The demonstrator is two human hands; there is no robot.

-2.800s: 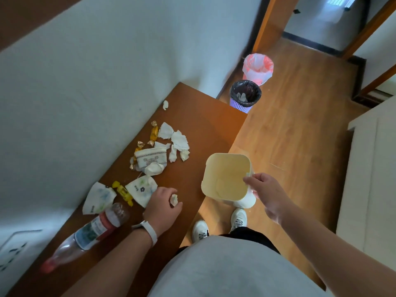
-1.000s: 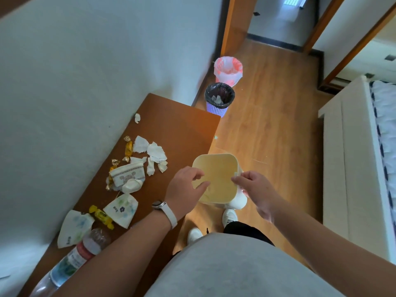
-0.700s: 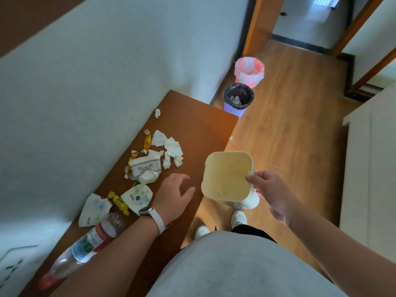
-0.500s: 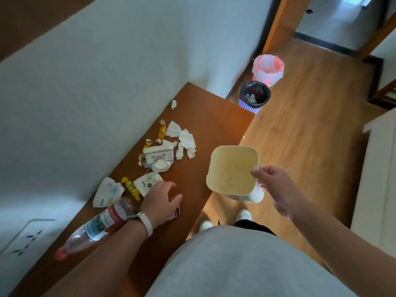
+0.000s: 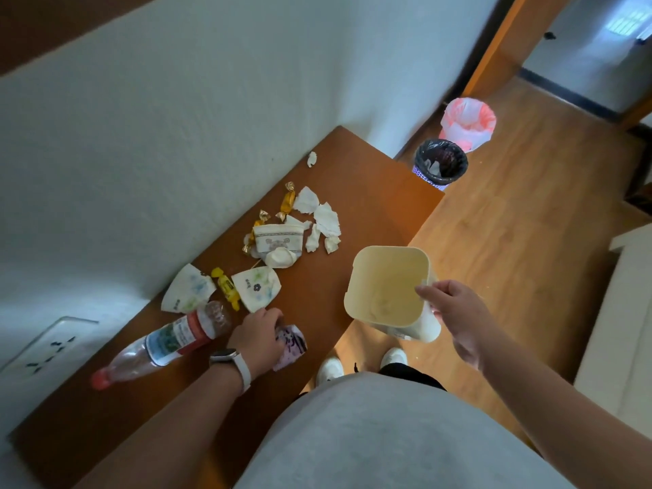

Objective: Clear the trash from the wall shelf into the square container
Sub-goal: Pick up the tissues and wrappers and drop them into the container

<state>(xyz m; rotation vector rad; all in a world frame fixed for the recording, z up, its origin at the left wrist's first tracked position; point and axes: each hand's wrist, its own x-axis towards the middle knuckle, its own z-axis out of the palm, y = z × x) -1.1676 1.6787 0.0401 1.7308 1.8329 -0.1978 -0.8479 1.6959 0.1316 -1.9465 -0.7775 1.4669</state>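
Observation:
A brown wall shelf (image 5: 367,192) carries scattered trash: torn white tissue (image 5: 326,217), gold candy wrappers (image 5: 288,201), crushed paper cups (image 5: 278,241), a yellow candy (image 5: 225,287) and a lying plastic bottle (image 5: 169,342). My left hand (image 5: 255,338) grips a purple-printed wrapper (image 5: 293,344) near the shelf's front edge. My right hand (image 5: 455,312) holds the cream square container (image 5: 388,284) by its right rim, just off the shelf edge over the floor.
Two round bins stand on the wooden floor past the shelf's far end, one with a black liner (image 5: 441,162), one with a pink liner (image 5: 467,121). A white wall (image 5: 176,118) runs along the shelf's left side. My shoes (image 5: 330,370) are below the container.
My left hand went from over the container back to the shelf and took hold of the purple-printed wrapper near the front edge. The container stays in my right hand.

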